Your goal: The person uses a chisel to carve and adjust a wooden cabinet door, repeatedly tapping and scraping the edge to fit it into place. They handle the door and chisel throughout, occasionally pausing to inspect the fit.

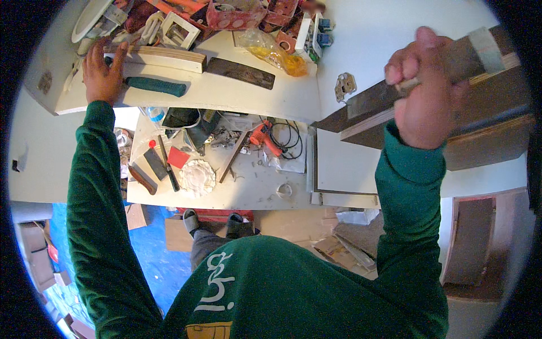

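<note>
My left hand [104,72] rests on the upper white shelf [271,99], fingers spread, by the end of a pale wooden strip [164,59]. Just right of its palm lies a dark green handle [156,85]; whatever it joins is hidden by the hand. A flat dark brown block [241,72] sits beyond the strip's right end. My right hand [424,87] is raised at the right, fingers curled closed near the edges of dark brown boards [485,107]. What lies inside that grip is hidden and blurred.
A metal hinge [345,87] is fixed to the white panel. Clutter, a yellow-orange plastic bag [276,53] and a white switch frame [180,31] fill the shelf's back. Below, the worktop [248,189] bears an orange power tool [265,138], a black cable, a knife [169,164] and a plate [197,177].
</note>
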